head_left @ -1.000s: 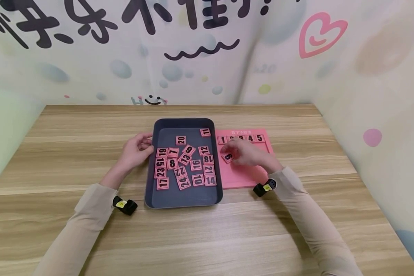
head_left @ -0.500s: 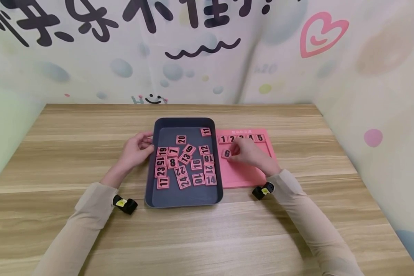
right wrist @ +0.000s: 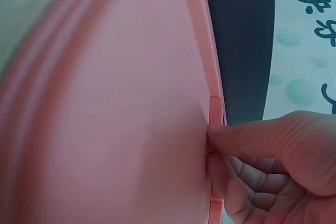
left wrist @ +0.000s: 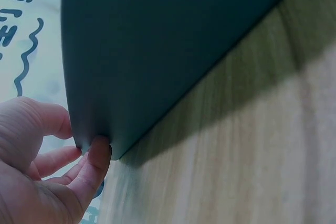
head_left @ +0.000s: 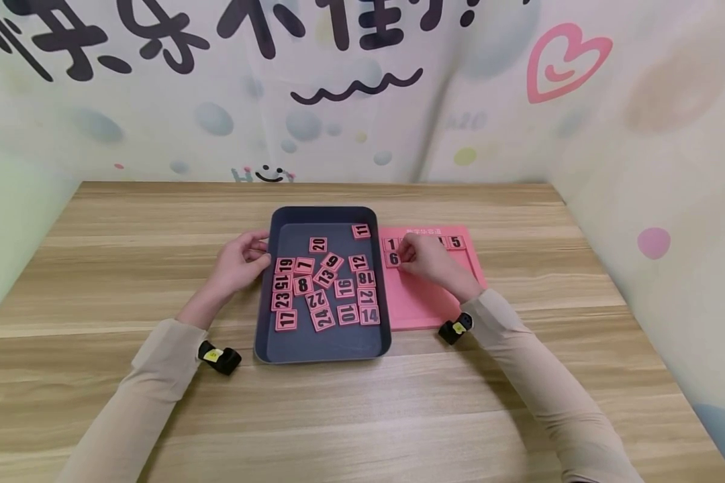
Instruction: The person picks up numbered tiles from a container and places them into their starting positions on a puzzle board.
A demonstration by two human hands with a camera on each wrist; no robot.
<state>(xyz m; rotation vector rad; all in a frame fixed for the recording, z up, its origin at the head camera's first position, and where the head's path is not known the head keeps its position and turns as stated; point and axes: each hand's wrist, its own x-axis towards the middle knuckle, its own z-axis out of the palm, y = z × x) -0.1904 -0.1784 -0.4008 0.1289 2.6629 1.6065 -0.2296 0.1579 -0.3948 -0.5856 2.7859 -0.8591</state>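
Note:
My left hand grips the left side of a dark grey tray; in the left wrist view its fingers bend against the tray's outer wall. Many pink number tiles, such as the 20 tile, lie loose in that tray at varied angles. On the right, a pink puzzle board has a top row with the 1 tile and 5 tile showing. My right hand pinches the right edge of the 6 tile, just below the 1. Its fingers hide the top row's middle.
The tray stands against the board's left side on a wood-grain table. A printed wall rises behind the table's far edge. Each wrist wears a small black camera, one the left camera, the other the right camera.
My right hand has turned the 6 tile upright and moved it up and left, to sit beneath the 1 tile. The left hand and tray have stayed put.

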